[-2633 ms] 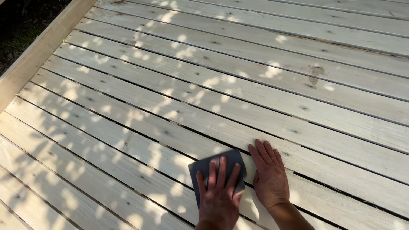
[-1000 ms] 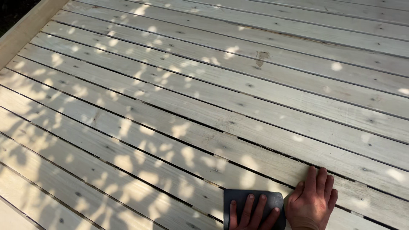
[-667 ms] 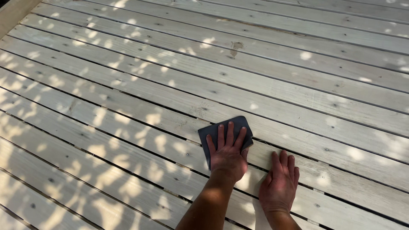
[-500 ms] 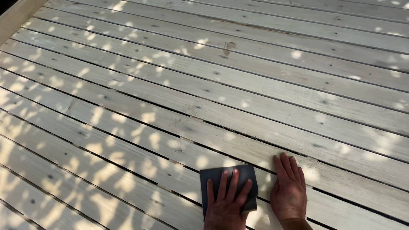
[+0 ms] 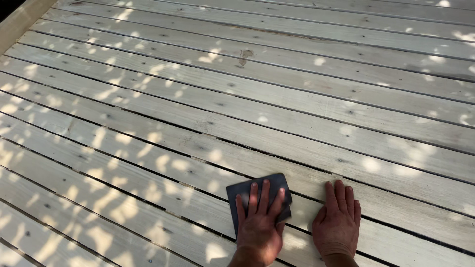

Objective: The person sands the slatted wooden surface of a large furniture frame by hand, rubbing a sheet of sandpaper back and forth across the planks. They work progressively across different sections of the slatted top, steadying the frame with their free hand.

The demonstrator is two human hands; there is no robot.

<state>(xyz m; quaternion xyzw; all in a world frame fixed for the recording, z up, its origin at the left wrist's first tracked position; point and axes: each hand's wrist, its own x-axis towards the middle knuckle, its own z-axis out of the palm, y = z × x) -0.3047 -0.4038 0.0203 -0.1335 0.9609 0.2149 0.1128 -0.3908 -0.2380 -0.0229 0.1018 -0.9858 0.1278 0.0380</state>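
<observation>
Head view: left hand (image 5: 258,228) is pressing flat, fingers spread, on the dark pad (image 5: 257,195) near the deck's (image 5: 237,109) near edge; right hand (image 5: 338,222) is resting splayed just beside it, holding nothing.

Two bare hands are showing at the frame's bottom edge: left hand (image 5: 259,230) and right hand (image 5: 338,225), wearing no gloves, rings or sleeves.
</observation>
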